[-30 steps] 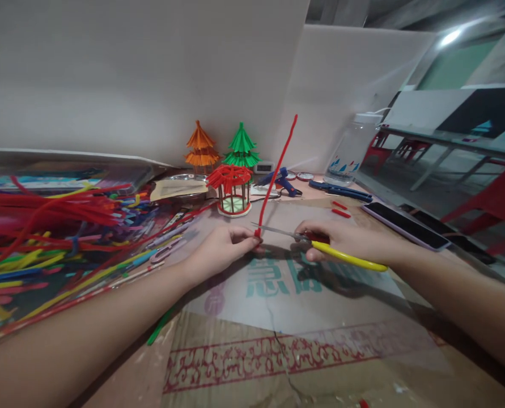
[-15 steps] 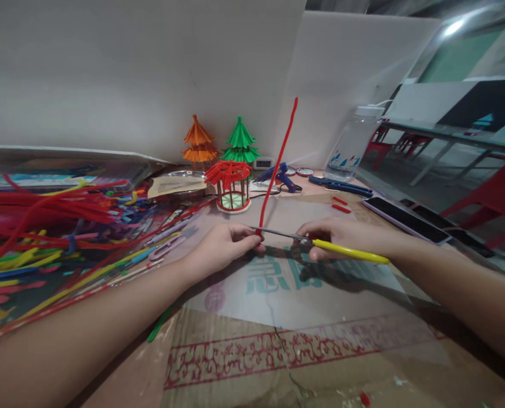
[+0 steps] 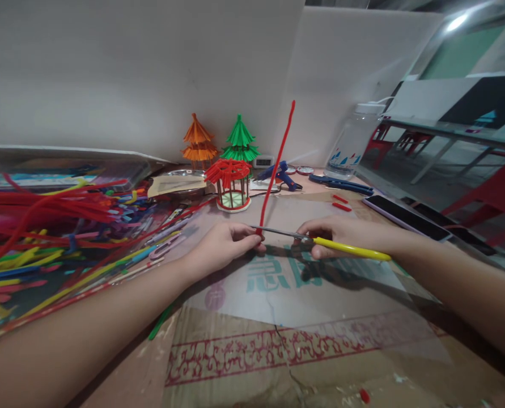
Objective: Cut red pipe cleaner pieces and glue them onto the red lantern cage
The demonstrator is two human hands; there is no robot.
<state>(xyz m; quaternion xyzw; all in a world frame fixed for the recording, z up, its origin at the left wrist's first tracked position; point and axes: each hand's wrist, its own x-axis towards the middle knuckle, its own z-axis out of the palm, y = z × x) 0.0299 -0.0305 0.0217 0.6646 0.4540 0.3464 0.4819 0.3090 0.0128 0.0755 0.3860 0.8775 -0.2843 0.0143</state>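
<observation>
Between thumb and fingers, my left hand (image 3: 230,245) pinches the lower end of a red pipe cleaner (image 3: 275,170), which stands up with a slight lean to the right. My right hand (image 3: 335,235) grips yellow-handled scissors (image 3: 349,249). Their metal blades reach left across the pipe cleaner just above my left fingertips. Whether the blades have closed on it I cannot make out. Beyond my hands stands a small round pavilion (image 3: 232,186) with brown posts and a red pipe-cleaner roof. Two cut red pieces (image 3: 341,207) lie past my right hand.
Loose coloured pipe cleaners (image 3: 56,226) are heaped at the left. Orange (image 3: 198,139) and green (image 3: 240,139) roofed models stand at the back. A blue glue gun (image 3: 280,174), a water bottle (image 3: 346,144), a blue cutter-like tool (image 3: 341,184) and a phone (image 3: 405,218) lie toward the right.
The pipe cleaner's upper tip has shifted slightly left and down. Both hands and the scissors keep almost the same position.
</observation>
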